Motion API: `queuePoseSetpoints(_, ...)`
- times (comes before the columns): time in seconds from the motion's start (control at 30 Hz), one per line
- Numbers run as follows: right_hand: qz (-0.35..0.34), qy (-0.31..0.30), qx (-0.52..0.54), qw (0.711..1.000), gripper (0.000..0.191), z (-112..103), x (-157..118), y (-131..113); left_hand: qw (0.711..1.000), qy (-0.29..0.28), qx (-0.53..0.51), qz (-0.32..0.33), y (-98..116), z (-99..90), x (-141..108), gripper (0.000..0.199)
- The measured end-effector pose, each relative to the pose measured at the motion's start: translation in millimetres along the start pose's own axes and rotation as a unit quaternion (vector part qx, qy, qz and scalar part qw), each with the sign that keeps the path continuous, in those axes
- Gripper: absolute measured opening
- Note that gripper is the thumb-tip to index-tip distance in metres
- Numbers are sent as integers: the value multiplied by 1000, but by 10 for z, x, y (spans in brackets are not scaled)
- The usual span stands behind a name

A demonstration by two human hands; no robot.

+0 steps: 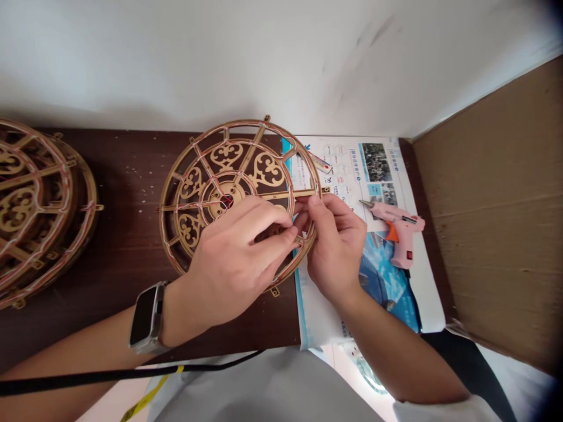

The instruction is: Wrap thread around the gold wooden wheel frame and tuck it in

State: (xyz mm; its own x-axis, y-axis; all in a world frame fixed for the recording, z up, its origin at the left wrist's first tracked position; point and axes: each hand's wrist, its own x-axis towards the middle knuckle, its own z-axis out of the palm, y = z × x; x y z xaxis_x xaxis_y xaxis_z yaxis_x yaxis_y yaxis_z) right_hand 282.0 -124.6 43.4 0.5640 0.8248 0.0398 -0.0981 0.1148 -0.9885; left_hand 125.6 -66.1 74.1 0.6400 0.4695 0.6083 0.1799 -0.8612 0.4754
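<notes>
While a pale wall (211,64) rises along the far side, a brown cardboard panel (497,223) stands at the right, beside the dark wood-grain tabletop (125,170). A printed poster (319,322) covers the tabletop's right part. At the left lies a stack of round gold frames (38,208), cut off by the edge of view. Between stack and poster sits a single openwork gold frame (215,208), its right side overlapping the poster. The left hand (240,261) reaches across its near part, thumb and fingertips drawn together at the right side; whether that grip pinches anything cannot be told. The right hand (334,249) has its grip clasped on the frame's right rim, thumb on top. Farther right, a pink hot glue gun (402,230) lies on the poster, nozzle pointing left. A smartwatch (146,316) circles the left wrist. Thin red wires (226,203) show at the frame's hub.
</notes>
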Motion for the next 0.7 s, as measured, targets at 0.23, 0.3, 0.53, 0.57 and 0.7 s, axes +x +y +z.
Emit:
queuePoseSetpoints(0.23, 3, 3, 4, 1000, 27, 12, -23, -23, 1000, -3, 12, 18, -2, -18, -66, 14)
queuePoseSetpoints(0.3, 1, 7, -3, 1000, 26, 14, -28, -40, 999, -15, 15, 28, 5, -22, -75, 13)
queuePoseSetpoints(0.53, -8, 7, -44, 999, 25, 3, -40, -69, 999, -38, -17, 31, -42, -39, -64, 20)
queuePoseSetpoints(0.57, -10, 7, -52, 999, 25, 5, -45, -72, 998, -44, -17, 37, -53, -47, -61, 20)
queuePoseSetpoints(0.7, -28, 4, -79, 996, 25, 23, -66, -83, 998, -50, -17, 44, -82, -55, -48, 23)
